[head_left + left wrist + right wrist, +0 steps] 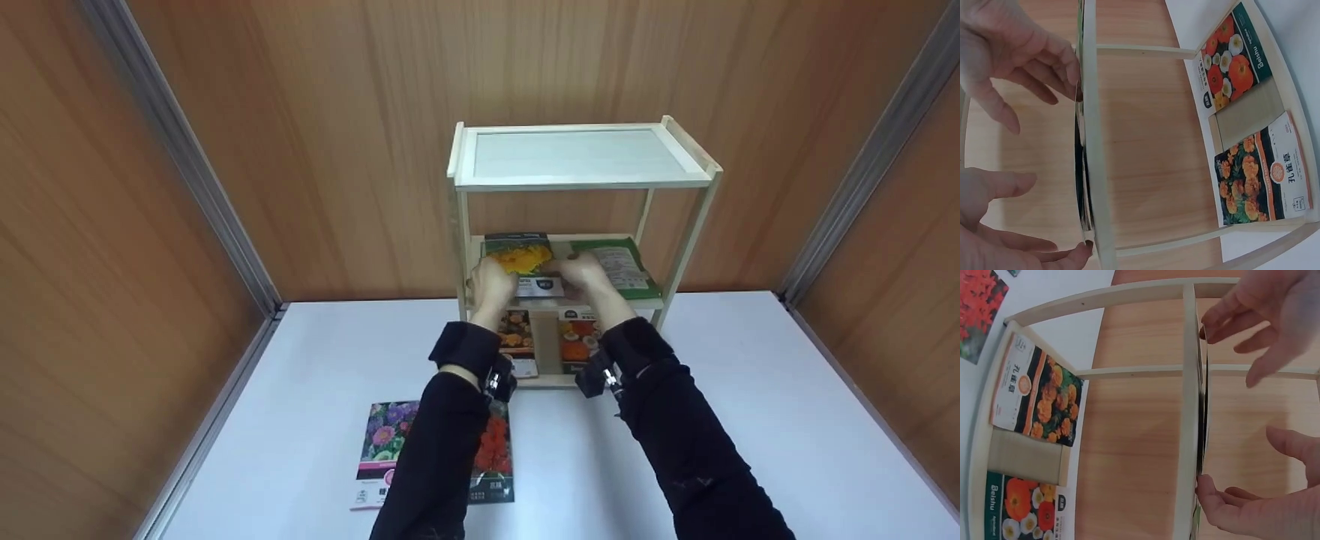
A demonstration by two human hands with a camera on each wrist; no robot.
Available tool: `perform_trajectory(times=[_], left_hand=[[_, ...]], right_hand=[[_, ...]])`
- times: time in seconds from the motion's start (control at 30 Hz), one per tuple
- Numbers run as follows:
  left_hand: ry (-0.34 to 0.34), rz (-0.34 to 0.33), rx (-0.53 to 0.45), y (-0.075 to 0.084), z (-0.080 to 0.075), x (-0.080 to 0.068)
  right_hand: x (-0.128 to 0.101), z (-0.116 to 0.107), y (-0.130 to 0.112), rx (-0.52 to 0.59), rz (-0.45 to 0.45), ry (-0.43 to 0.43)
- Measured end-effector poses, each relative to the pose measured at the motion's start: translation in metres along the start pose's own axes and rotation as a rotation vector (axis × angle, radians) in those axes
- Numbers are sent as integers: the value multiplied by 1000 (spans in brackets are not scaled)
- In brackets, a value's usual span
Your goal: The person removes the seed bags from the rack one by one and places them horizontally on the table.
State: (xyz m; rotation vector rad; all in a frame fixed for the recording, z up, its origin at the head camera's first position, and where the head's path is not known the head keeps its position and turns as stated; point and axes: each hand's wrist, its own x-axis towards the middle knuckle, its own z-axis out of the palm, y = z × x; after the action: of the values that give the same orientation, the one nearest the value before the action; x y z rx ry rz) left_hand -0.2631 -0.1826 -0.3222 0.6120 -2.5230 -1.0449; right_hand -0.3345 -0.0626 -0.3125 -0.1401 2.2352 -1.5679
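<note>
A seed packet with yellow flowers point(525, 259) lies on the middle tier of a small wooden rack point(592, 184). My left hand point(493, 283) is at its left edge, fingertips touching the edge and thumb held apart in the left wrist view. At the opposite edge, the fingertips of my right hand point(585, 273) touch the packet, thumb also spread away from it. Beside it on the same tier is a green packet point(630, 270), its printed text side up. The wrist views show the tier edge-on, so the packets there appear as thin lines.
On the bottom tier lie a marigold packet point(1252, 180) and a poppy packet point(1235, 64), with bare wood between them. Nearer on the white table point(300, 390) are a packet with pink and purple flowers point(381, 442) and a red-flower packet point(493, 457), partly behind my left sleeve.
</note>
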Motion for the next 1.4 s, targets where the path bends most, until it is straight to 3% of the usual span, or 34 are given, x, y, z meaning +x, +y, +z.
perform_trajectory(times=[0.1,0.13,0.23,0.3,0.33,0.37,0.47,0.53,0.57,0.7,0.83,1.0,1.4], left_hand=[[-7,-16,9,0,-4,2],[14,-3,23,-6,3,10],[-26,-38,67,-20,18,31],[31,9,93,-37,37,51],[29,10,106,-40,39,54],[-5,-7,110,-36,33,51],[2,13,113,-26,14,33],[-63,-18,104,-9,-10,11],[-64,-17,89,-6,-15,6],[-81,-13,6,0,-32,-7],[-119,-4,-151,0,-44,-19],[-161,18,-344,-3,-53,-35],[-197,114,-554,-21,-48,-84]], right_hand=[[-2,-4,-2,-6,25,-30],[-2,-6,-2,-27,29,-41],[-5,-10,-2,-95,26,-65],[-7,-14,-1,-162,12,-69],[-8,-15,-2,-185,5,-70],[-9,-17,-2,-196,1,-66],[-13,-21,-5,-243,-10,-44],[-16,-24,-7,-244,-12,-38],[-18,-25,-7,-243,-16,-35],[-23,-33,-7,-259,-58,-70],[-28,-43,-2,-284,-126,-99],[-39,-53,7,-211,-188,-154],[-80,-59,48,66,-312,-230]])
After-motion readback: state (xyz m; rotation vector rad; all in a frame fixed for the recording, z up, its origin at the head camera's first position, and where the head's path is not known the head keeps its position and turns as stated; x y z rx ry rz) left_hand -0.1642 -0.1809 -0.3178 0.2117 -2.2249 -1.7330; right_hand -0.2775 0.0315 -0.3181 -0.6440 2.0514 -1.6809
